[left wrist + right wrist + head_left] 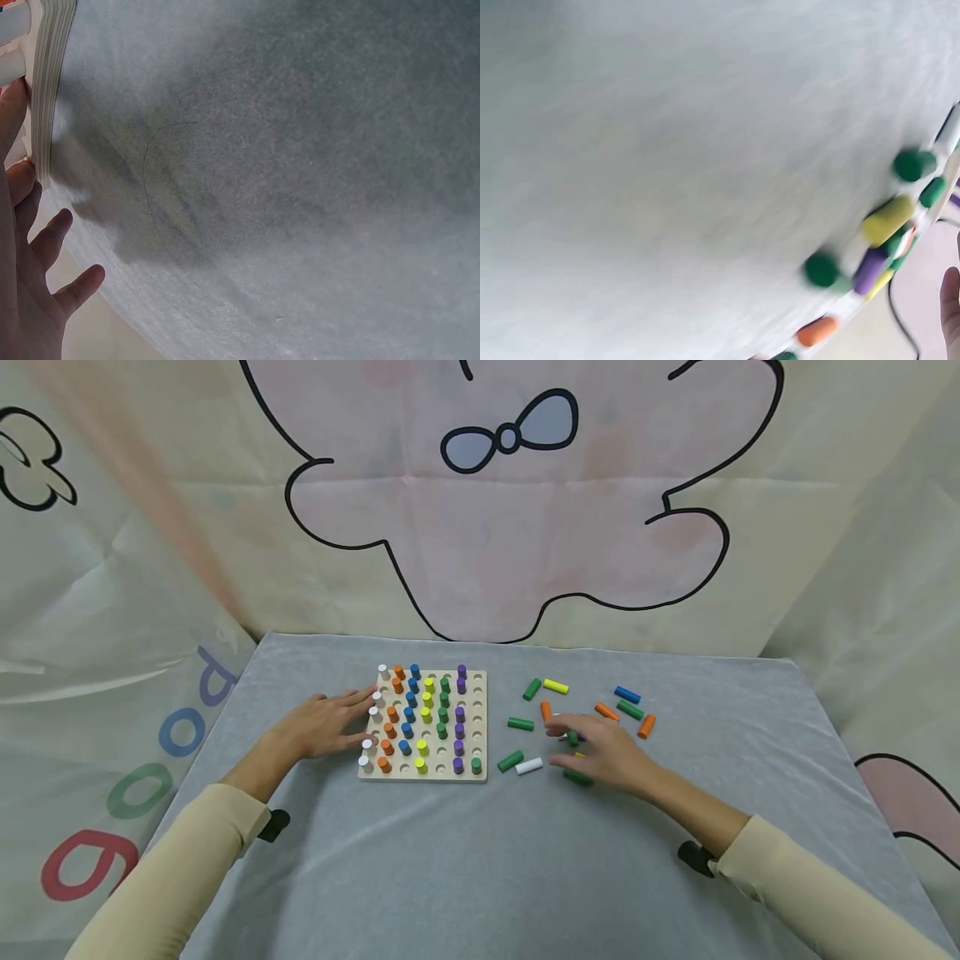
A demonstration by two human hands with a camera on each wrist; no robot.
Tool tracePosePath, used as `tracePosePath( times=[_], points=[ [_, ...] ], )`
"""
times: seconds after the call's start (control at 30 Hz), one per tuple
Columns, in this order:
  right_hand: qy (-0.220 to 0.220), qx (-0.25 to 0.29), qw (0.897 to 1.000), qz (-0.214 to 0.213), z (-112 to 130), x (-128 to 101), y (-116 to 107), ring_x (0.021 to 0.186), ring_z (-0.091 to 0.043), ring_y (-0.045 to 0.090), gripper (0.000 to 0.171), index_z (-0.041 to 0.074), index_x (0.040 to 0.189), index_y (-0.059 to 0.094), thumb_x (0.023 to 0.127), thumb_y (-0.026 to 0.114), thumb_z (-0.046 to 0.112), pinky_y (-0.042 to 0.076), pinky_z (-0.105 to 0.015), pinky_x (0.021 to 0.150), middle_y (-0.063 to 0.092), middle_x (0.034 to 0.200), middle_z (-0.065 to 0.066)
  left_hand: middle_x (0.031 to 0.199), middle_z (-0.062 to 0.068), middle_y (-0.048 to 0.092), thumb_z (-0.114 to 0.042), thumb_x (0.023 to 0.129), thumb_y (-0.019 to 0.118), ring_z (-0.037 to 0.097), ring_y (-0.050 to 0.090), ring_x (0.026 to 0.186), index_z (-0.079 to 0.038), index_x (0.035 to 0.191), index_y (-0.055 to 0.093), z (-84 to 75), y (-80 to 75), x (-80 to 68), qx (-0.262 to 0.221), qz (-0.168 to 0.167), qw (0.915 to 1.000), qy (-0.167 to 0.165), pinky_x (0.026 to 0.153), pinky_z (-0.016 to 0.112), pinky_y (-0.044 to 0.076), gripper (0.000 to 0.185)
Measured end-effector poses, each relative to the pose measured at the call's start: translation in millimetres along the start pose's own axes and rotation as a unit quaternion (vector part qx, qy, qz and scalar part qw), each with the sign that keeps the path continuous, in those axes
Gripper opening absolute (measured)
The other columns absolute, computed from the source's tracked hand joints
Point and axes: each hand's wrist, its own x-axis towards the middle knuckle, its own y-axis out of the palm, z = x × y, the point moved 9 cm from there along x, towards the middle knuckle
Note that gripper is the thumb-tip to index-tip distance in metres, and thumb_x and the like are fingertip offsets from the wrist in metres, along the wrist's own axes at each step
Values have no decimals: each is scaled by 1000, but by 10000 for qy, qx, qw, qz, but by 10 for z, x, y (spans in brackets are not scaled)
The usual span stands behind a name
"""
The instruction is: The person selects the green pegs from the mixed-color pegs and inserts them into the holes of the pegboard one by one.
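Note:
A pale pegboard (468, 777) stands left of the middle of the table, with columns of white, orange, blue, yellow, green and purple pegs upright in its holes. My left hand (326, 725) rests against its left edge, fingers spread; in the left wrist view the fingertips touch the board's layered side (49, 90) beside white pegs (10, 66). My right hand (606, 753) hovers over loose pegs to the right, thumb and fingers apart, nothing seen between them. Under and around it lie a purple peg (870, 270), a yellow peg (889, 219) and green pegs (822, 268), partly hidden in the head view.
More loose pegs are scattered on the grey cloth (450, 860): a white peg (529, 765), a blue peg (627, 694), a yellow peg (556, 686), an orange peg (647, 726) and several green ones. A printed curtain (487, 560) hangs behind the table's far edge.

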Motion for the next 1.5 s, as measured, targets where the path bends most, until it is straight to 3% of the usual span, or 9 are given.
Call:
tracePosePath(
  times=[0.27,0.47,0.63,0.9,1.17,1.5],
  points=[
    [699,-411,9967,46,-397,-318,-192,98,-22,68,52,5,124,65,78,86,15,56,-46,79,73,106,-6,163,13,25,-52,98,54,38,41,139,-4,154,34,6,13,-7,-12,-6,10000,-8,100,66,38,76],
    [1142,-750,9906,117,-613,-537,-256,93,-22,69,56,7,127,62,78,87,19,54,-43,73,74,103,-1,162,14,26,-54,99,51,39,41,139,-4,154,35,-1,11,-6,29,-64,10000,30,99,66,38,76],
    [1037,-927,9903,-20,-659,-666,-300,89,-20,69,57,6,122,63,74,89,19,54,-45,76,75,97,2,162,14,26,-52,99,52,39,41,139,-4,154,34,-1,7,-8,31,-59,10000,20,100,65,39,75],
    [1246,-1100,9861,14,-734,-825,-308,83,-16,68,58,8,121,63,73,90,25,53,-42,73,73,91,5,162,14,26,-53,99,51,39,39,140,-4,155,33,-2,11,2,-14,-70,10000,11,100,64,39,76],
    [806,-1427,9864,-121,-713,-859,-274,79,-10,66,61,8,120,65,68,92,26,54,-37,69,71,88,8,163,13,24,-55,98,52,39,38,141,-4,155,32,19,44,3,-27,8,10000,-62,101,65,37,78],
    [625,-1529,9860,-234,-698,-860,-266,71,-7,58,54,7,117,66,70,90,16,51,-32,63,65,81,9,163,14,24,-55,99,49,40,38,141,-3,154,34,13,31,-7,-78,-49,9999,-40,101,66,37,77]
  ],
)
